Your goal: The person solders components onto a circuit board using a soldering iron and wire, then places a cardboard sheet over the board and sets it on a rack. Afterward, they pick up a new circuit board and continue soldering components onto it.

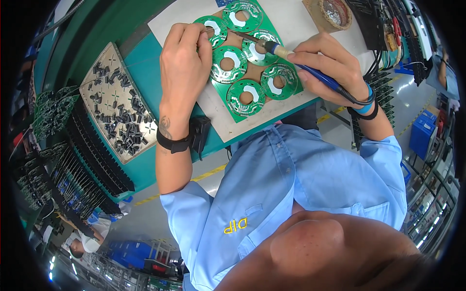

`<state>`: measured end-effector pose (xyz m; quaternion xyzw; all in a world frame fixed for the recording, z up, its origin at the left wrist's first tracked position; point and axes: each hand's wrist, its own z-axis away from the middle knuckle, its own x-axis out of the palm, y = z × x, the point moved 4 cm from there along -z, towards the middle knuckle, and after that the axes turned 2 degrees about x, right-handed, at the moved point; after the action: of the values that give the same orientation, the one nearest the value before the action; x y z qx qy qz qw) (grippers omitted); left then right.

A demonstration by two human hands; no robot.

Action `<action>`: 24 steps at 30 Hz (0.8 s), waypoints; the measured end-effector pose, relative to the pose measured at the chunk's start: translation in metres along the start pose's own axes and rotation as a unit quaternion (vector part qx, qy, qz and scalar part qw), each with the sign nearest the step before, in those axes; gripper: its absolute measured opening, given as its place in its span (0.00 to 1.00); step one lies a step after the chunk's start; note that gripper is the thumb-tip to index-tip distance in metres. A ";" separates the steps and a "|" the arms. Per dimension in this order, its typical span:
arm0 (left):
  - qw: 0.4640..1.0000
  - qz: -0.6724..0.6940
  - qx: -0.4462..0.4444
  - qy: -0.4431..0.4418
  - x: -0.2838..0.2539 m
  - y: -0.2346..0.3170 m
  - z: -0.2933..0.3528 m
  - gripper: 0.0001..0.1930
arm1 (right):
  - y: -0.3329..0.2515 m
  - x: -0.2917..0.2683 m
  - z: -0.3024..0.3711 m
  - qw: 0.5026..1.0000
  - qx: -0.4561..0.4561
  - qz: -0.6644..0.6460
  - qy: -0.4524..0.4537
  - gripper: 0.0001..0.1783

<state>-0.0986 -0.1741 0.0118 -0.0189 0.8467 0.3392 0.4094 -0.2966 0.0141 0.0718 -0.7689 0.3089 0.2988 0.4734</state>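
Holding a blue-handled soldering iron (301,63) like a pen, the right hand (330,65) is closed around the grip with its fingers curled tight, so the slim metal tip can be steered finely toward the green panel of ring-shaped circuit boards (247,60). That panel lies flat on a pale rectangular work mat (286,22) at the near edge of the teal tabletop (145,63), close to the body so both forearms can brace while working. The left hand (182,63) rests on the panel's left side, its fingers pinched together over one ring; it seems to hold a thin strand of solder wire, though the view is too small to be sure. Meeting the iron's tip from the opposite side keeps both tools converging on the same spot. A black wrist strap (177,143) circles the left wrist, probably for static grounding. Toward the tabletop's left edge sits a flat metal tray of small black cylindrical components (114,106), within easy reach, beside racks of dark boards stood on edge (92,155). At the far right corner, a round brown holder of metal tip-cleaning wool (335,12) stands near the iron hand.
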 end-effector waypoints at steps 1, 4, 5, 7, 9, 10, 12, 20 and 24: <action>1.000 0.000 -0.003 0.002 0.000 0.000 0.000 0.02 | -0.001 -0.002 0.004 1.000 0.014 0.004 0.003 0.18; 1.000 -0.003 0.000 0.009 -0.001 -0.001 0.000 0.02 | -0.003 -0.011 0.022 0.998 0.049 0.000 0.035 0.16; 1.000 -0.004 0.000 0.013 -0.002 -0.001 0.000 0.02 | -0.002 -0.015 0.032 0.996 0.070 -0.008 0.064 0.15; 1.000 -0.014 -0.002 0.015 -0.004 0.002 -0.001 0.02 | 0.005 -0.020 0.056 0.991 0.091 -0.015 0.094 0.14; 0.999 -0.033 -0.009 0.019 -0.007 0.004 -0.002 0.03 | 0.018 -0.028 0.087 0.967 0.105 -0.032 0.230 0.14; 0.999 -0.033 -0.006 0.019 -0.008 0.004 -0.003 0.03 | 0.021 -0.028 0.092 0.966 0.105 -0.032 0.232 0.14; 0.998 -0.057 0.025 0.028 -0.010 0.004 -0.003 0.03 | 0.030 -0.027 0.103 0.944 0.205 0.074 0.247 0.16; 0.999 -0.014 -0.042 -0.015 -0.014 0.009 -0.017 0.05 | 0.027 -0.048 0.082 0.959 0.164 -0.007 0.230 0.17; 0.998 -0.006 -0.062 -0.011 -0.010 0.002 -0.022 0.06 | 0.020 -0.045 0.031 0.986 0.074 -0.054 0.137 0.16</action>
<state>-0.1073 -0.1883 0.0295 -0.0458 0.8192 0.3891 0.4189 -0.3454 0.0436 0.0837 -0.7812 0.3498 0.1410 0.4975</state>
